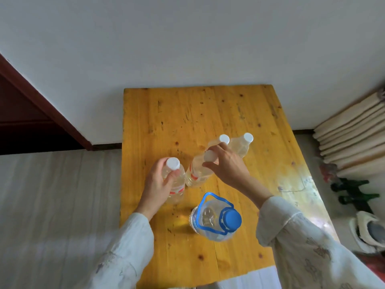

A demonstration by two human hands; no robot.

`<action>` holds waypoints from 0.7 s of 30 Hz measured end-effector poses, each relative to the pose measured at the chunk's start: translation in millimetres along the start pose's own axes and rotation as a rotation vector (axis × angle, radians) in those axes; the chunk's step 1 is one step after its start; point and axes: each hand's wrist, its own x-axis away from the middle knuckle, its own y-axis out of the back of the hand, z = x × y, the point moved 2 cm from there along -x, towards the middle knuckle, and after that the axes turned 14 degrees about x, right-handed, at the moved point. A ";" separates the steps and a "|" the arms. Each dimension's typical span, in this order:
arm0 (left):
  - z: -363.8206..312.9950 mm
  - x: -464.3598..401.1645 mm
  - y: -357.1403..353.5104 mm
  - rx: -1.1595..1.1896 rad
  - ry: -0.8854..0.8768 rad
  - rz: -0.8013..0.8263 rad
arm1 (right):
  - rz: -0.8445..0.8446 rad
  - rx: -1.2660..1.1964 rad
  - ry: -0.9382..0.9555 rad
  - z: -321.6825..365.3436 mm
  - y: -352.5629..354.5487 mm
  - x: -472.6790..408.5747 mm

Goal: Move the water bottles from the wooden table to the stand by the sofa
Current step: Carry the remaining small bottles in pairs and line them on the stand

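Several clear water bottles with white caps stand on the yellow wooden table (pixel 208 113). My left hand (pixel 157 182) grips the neck of the leftmost bottle (pixel 177 184). My right hand (pixel 226 163) curls round the top of the middle bottle (pixel 195 174), fingers around its cap. Two more bottles stand just behind: one (pixel 224 139) partly hidden by my right hand, the other (pixel 242 144) to its right. A large jug with a blue cap and blue handle (pixel 216 219) stands nearer to me. The stand and sofa are out of view.
The table's far edge meets a white wall. A dark red door frame (pixel 41 113) is at the left. Stacked cream cushions (pixel 350 130), green bottles (pixel 354 190) and a slipper (pixel 368 230) lie on the floor at the right. Pale floorboards spread to the left.
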 end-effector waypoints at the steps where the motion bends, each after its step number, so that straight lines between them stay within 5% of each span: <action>1: -9.8 -3.6 1.1 -0.003 -0.035 -0.008 | -0.018 -0.008 -0.006 -1.0 6.8 4.5; 12: -162.1 10.5 -37.7 -0.059 -0.521 0.129 | -0.415 -0.148 -0.212 -39.9 139.6 123.6; 21: -258.0 171.4 -156.0 0.195 -0.652 0.497 | -0.897 -0.372 -0.474 -73.9 219.7 355.4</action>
